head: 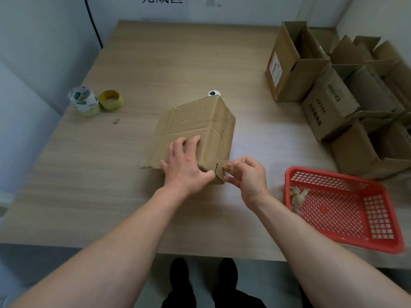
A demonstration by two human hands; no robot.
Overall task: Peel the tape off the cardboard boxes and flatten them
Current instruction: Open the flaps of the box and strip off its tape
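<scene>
Cardboard box (195, 130) lies sealed at the middle of the table (155, 63), both hands at its near right corner. The left hand (184, 167) presses on the top, fingers spread; the right hand (249, 176) pinches a lifted end of clear tape (222, 164). At four o'clock, a red basket (378, 216) holds crumpled scraps (298, 194). Farther off, tape rolls (89, 101) sit at ten o'clock, open boxes (333, 96) at two.

A cardboard box (195, 130) sits mid-counter (89, 196). Tape rolls (93, 102) lie behind it to the left. Open boxes (329, 103) crowd the right rear. In front of them lies a basket (378, 218) holding tape scraps (298, 194).
</scene>
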